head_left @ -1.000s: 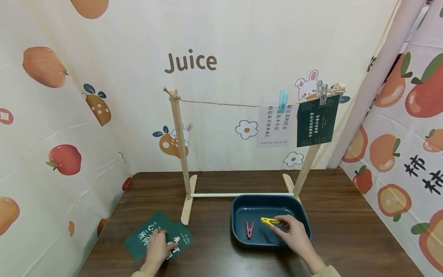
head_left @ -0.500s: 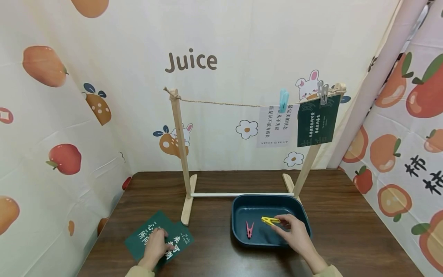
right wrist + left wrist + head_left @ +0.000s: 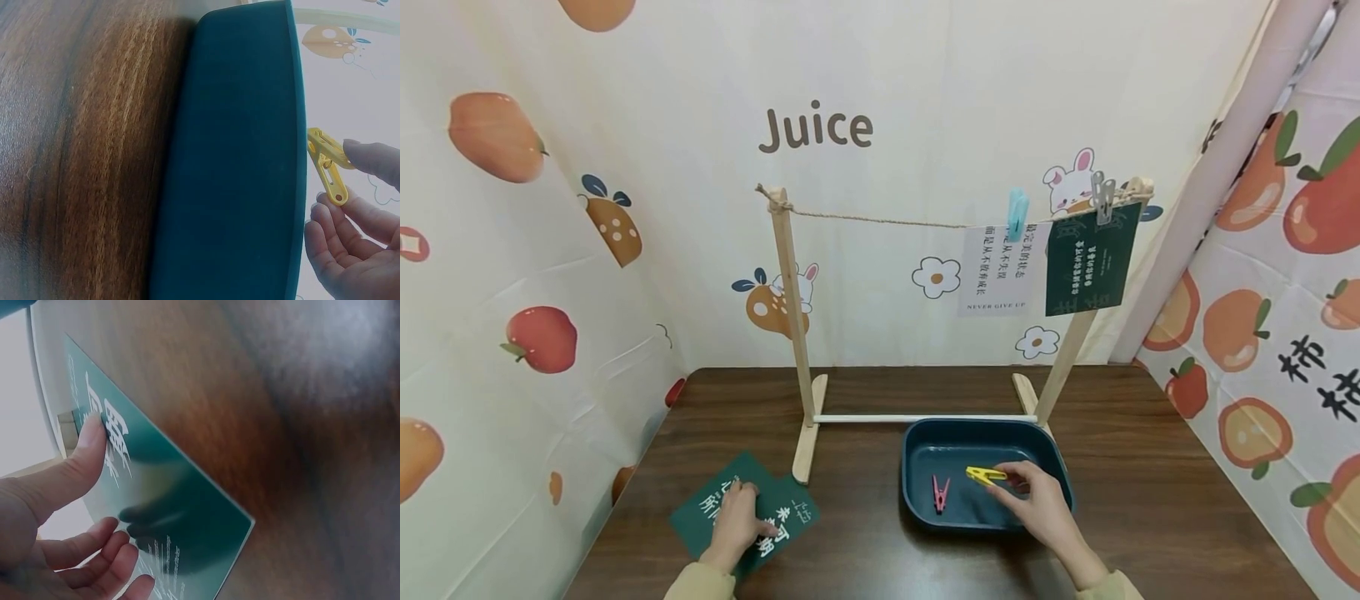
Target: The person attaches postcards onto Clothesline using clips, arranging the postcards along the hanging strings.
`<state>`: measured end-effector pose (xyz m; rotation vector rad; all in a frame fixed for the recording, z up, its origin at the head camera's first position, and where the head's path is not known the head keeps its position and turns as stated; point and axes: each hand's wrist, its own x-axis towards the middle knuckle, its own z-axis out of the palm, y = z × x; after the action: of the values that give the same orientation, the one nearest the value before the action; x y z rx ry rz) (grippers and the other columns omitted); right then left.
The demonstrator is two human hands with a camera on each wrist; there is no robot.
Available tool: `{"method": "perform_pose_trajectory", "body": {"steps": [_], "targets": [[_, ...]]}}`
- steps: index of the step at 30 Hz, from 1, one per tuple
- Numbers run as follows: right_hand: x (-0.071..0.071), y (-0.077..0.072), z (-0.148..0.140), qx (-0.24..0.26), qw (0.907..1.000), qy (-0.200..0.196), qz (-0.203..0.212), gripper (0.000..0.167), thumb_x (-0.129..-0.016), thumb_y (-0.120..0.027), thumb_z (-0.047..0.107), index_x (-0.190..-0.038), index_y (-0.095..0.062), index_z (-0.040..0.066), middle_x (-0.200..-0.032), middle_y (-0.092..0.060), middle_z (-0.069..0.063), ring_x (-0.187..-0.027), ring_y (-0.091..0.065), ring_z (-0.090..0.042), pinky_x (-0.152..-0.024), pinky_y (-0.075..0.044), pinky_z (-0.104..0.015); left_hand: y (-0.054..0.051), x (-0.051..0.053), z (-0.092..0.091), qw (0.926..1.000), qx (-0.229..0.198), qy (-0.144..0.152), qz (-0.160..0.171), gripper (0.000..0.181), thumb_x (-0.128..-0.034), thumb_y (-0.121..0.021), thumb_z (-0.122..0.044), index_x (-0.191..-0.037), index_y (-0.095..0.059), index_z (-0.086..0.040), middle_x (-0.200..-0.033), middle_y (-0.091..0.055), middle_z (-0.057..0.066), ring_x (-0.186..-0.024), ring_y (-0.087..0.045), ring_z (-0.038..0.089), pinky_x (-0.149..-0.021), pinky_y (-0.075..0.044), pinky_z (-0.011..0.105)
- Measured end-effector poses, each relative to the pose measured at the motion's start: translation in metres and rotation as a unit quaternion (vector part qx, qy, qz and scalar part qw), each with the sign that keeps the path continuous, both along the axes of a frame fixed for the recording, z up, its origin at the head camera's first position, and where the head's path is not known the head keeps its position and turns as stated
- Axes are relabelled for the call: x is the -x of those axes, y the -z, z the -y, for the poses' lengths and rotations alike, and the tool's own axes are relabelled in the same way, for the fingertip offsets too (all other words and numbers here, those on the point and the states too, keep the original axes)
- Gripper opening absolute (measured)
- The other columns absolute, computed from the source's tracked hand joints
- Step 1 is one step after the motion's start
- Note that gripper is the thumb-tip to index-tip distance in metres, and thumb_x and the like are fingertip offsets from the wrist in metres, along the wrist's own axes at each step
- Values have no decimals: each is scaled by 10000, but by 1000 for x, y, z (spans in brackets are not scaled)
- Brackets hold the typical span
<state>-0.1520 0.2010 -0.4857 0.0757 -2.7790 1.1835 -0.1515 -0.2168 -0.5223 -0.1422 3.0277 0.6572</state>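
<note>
Fingers (image 3: 370, 214) of the right hand (image 3: 1037, 500) pinch the yellow clothespin (image 3: 328, 164) above the blue tray (image 3: 940, 462), in which the pink clothespin (image 3: 940, 495) lies. The left hand (image 3: 737, 521) lies relaxed over two overlapping green cards (image 3: 799, 510) on the table (image 3: 857, 550), left of the tray: thumb on the right-hand card, other fingers loosely bent.

Yellow clip (image 3: 986, 476), two overlapping green cards (image 3: 780, 500)
</note>
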Motion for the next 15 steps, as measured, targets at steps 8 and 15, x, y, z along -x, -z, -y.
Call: {"method": "perform_pose_trajectory", "body": {"steps": [8,15], "targets": [[-1,-2,0,57,10000,35,72,256,-710,-745,184,-924,-652,80,-844,-590,-7,-741,-548,-121,-653,-483,-252,-2,9,5,9997,43,202,129,613,-390,-882,-209,-796,-550,109,-804,-502,203,-783,-491,353,-724,-419,496],[-2,-7,0,109,9999,-13,86,272,-705,-748,197,-925,-651,68,-840,-590,-13,-740,-546,-123,-647,-479,-248,-4,15,10,9978,6,287,590,594,-408,-878,-212,-798,-545,89,-774,-541,157,-875,-504,421,-767,-420,486]]}}
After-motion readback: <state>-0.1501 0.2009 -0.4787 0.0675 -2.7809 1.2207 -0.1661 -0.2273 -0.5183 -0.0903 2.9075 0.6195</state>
